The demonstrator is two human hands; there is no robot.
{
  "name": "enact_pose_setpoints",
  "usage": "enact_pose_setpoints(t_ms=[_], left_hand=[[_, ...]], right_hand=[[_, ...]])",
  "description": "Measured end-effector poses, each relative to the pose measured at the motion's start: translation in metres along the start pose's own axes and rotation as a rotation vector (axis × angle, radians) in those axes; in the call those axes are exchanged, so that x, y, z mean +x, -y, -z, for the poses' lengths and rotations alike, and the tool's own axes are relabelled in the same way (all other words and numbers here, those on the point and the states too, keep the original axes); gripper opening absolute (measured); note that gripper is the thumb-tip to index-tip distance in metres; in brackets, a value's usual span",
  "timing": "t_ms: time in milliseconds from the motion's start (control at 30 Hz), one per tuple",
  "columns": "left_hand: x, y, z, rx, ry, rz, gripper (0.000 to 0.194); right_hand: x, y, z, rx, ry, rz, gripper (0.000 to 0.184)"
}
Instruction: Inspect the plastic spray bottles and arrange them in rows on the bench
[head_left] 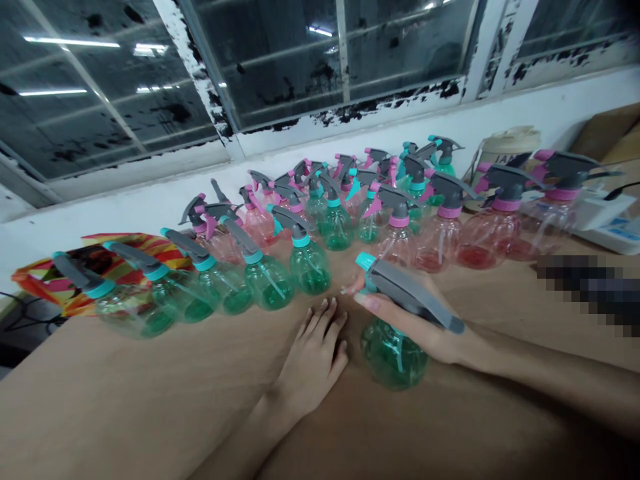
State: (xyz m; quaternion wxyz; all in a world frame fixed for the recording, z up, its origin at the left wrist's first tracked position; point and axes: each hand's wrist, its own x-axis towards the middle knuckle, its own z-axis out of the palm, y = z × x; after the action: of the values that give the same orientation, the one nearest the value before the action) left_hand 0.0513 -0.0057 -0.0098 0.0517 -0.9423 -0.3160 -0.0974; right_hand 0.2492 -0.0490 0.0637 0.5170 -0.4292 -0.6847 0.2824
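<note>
My right hand (425, 320) is wrapped round the neck of a green spray bottle (395, 363), just under its grey and teal trigger head. The thumb and a finger are near the nozzle. Green liquid and a dip tube show through the clear round body. Flat on the wooden table (150, 400) lies my left hand (315, 360), fingers spread a little, holding nothing. It rests left of the held bottle. Another green spray bottle (310, 267) stands just beyond its fingertips, at the end of a row of similar green ones reaching left.
Pink spray bottles (485, 233) line the right side, with several more pink and green ones behind. A bright patterned bag (145, 250) lies at the left. A white tub (510, 143), a white device (610, 220) and a cardboard box (607, 133) sit at the right, below windows.
</note>
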Motion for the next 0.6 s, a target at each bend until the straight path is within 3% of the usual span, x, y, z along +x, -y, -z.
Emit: enact_pose_setpoints(t_ms=[300, 600], left_hand=[[-0.0006, -0.0007, -0.0009, 0.000, 0.013, 0.017, 0.039], [-0.0005, 0.0000, -0.0030, -0.009, -0.002, 0.008, 0.040]], right_hand=[[-0.0019, -0.0029, -0.0055, 0.001, -0.070, -0.051, 0.025], [-0.0034, -0.0041, -0.0056, 0.035, -0.078, -0.045, 0.022]])
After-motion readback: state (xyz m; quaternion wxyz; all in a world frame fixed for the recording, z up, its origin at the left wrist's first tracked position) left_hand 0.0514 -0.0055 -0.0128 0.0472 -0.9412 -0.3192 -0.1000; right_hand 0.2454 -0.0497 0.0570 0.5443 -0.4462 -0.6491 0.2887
